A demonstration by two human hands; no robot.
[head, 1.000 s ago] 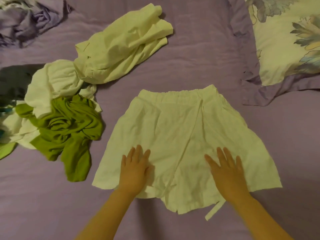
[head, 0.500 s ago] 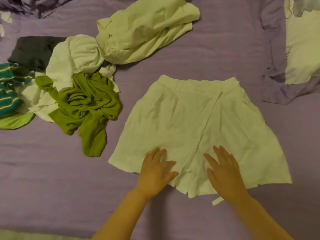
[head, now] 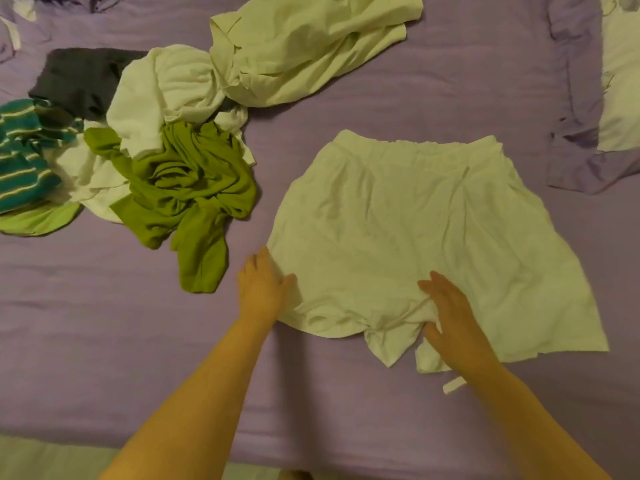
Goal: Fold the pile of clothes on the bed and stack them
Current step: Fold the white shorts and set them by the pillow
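**Shorts flat on bed, both hands at the hem**

Purple bedsheet point(head: 346, 403) fills the view, lightly wrinkled. Pale cream shorts point(head: 415, 230) lie spread flat right of centre, waistband at the far side, leg openings toward the person. Fabric creased, bunched at the crotch near the bottom edge. Small cloth strip point(head: 453, 386) pokes out on the sheet just below the hem.

Left hand point(head: 261, 289) sits at the lower left corner of the shorts, fingers curled at the fabric edge, thumb on top of the cloth; looks like a pinch on the hem corner. Right hand point(head: 453, 317) rests on the shorts near the crotch, fingers straight and pointing up-left, thumb tucked against gathered fabric; whether it actually grips is hard to tell. Both forearms bare, coming in from the bottom.

Unfolded pile at upper left, well apart from the shorts: olive green garment point(head: 187, 199) crumpled nearest, white garment point(head: 166, 88) touching it behind, big cream garment point(head: 304, 50) further back, touching the white one. Dark grey garment point(head: 83, 77) at the far left behind a teal striped garment point(head: 24, 157), light green piece point(head: 38, 220) under that.

Pillow point(head: 620, 91) with purple border at the right edge, near the waistband but not touching.
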